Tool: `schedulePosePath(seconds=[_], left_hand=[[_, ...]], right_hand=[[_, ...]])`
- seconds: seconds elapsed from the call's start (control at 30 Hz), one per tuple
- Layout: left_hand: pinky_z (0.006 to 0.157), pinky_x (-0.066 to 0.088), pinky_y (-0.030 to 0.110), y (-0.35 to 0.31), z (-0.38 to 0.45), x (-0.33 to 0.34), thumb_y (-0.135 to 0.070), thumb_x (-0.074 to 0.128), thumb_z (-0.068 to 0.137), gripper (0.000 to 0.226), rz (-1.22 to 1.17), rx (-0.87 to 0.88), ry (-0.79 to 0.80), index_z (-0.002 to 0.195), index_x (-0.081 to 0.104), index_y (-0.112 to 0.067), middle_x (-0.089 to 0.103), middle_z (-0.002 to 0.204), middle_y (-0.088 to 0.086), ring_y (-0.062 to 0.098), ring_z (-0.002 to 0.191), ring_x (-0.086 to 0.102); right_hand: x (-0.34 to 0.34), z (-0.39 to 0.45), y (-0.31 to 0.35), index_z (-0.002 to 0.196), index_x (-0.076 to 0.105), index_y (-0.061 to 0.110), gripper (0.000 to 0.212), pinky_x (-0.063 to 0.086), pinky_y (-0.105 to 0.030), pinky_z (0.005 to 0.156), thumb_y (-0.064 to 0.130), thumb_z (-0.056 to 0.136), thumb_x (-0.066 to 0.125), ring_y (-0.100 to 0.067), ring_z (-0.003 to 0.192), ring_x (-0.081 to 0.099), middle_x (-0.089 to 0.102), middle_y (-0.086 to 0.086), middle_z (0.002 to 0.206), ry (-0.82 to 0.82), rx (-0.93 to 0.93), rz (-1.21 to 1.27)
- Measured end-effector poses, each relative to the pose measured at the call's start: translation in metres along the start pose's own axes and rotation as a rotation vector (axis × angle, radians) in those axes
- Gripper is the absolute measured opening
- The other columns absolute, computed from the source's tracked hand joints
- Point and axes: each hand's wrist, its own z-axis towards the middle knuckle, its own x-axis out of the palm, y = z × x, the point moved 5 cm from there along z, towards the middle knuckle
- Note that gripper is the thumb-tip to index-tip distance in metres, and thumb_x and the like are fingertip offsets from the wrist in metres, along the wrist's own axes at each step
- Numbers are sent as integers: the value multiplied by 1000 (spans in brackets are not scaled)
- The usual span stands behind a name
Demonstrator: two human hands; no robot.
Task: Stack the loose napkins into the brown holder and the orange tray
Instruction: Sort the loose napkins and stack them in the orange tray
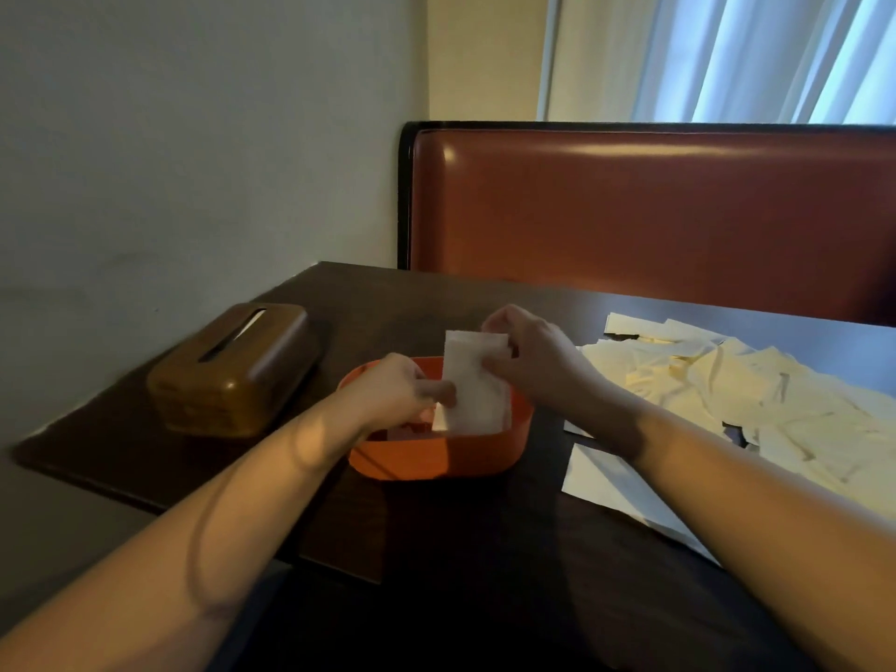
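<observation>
We judge the task well short of done: a large pile of loose napkins (756,405) lies on the dark table (436,526) at our right, while the orange tray (436,458) shows little inside. The brown holder (232,371) stands apart at left, a napkin edge in its slot. A folded white napkin (472,385) is held upright over the tray, pinched between left hand (397,390) and right hand (528,351).

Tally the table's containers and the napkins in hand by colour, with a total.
Brown: 1, the brown holder
Orange: 1, the orange tray
White: 1, the held napkin, pinched by the left hand and the right hand
Total: 3
</observation>
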Motion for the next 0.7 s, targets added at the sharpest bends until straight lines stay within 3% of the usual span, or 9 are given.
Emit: schedulePosePath(seconds=[0.07, 0.13, 0.23, 0.33, 0.43, 0.6, 0.7], left_hand=[[77, 52, 32, -1, 0, 3, -36, 62, 93, 24, 45, -15, 39, 92, 71, -14, 71, 102, 15, 21, 84, 64], [75, 51, 29, -3, 1, 4, -37, 61, 94, 23, 106, -1, 60, 89, 70, -17, 69, 95, 7, 17, 84, 64], [82, 56, 32, -4, 6, 1, -39, 65, 91, 20, 264, 7, 50, 90, 71, -20, 70, 95, 1, 14, 88, 67], [85, 55, 30, -5, 7, 1, -36, 67, 90, 12, 364, 21, 62, 93, 70, -25, 69, 97, -3, 11, 89, 66], [83, 48, 22, -11, 3, 8, -32, 61, 94, 7, 431, 108, 71, 88, 62, -34, 66, 97, -9, 4, 88, 62], [91, 48, 30, -6, 7, 6, -34, 63, 93, 9, 514, 93, -12, 90, 67, -28, 62, 83, -11, 9, 89, 62], [82, 54, 30, -10, 4, 1, -43, 67, 89, 20, 436, 82, -112, 81, 72, -25, 70, 76, -8, 3, 76, 67]], right_hand=[[3, 0, 3, 128, 51, 24, 31, 52, -16, 67, 20, 98, 56, -8, 92, 60, 58, 3, 111, 35, -16, -81], [6, 0, 7, 130, 49, 24, 34, 47, -29, 94, 18, 97, 56, -12, 106, 52, 53, 6, 114, 75, -55, -283], [12, -1, 13, 128, 52, 24, 39, 36, -32, 103, 15, 92, 63, -15, 123, 42, 48, 2, 129, 38, -234, -519], [22, 0, 14, 115, 60, 21, 22, 46, -26, 93, 13, 95, 59, -11, 112, 54, 57, 2, 119, 92, -353, -533], [31, 5, 10, 114, 61, 19, 16, 49, -22, 77, 18, 100, 52, -10, 94, 61, 60, 4, 103, 247, -260, -616], [39, 6, 15, 121, 62, 16, 23, 54, -32, 90, 18, 100, 54, -15, 97, 62, 63, -2, 111, 449, -203, -753], [17, 1, 20, 122, 61, 19, 23, 53, -28, 88, 17, 100, 52, -10, 99, 61, 61, 3, 114, 366, -256, -547]])
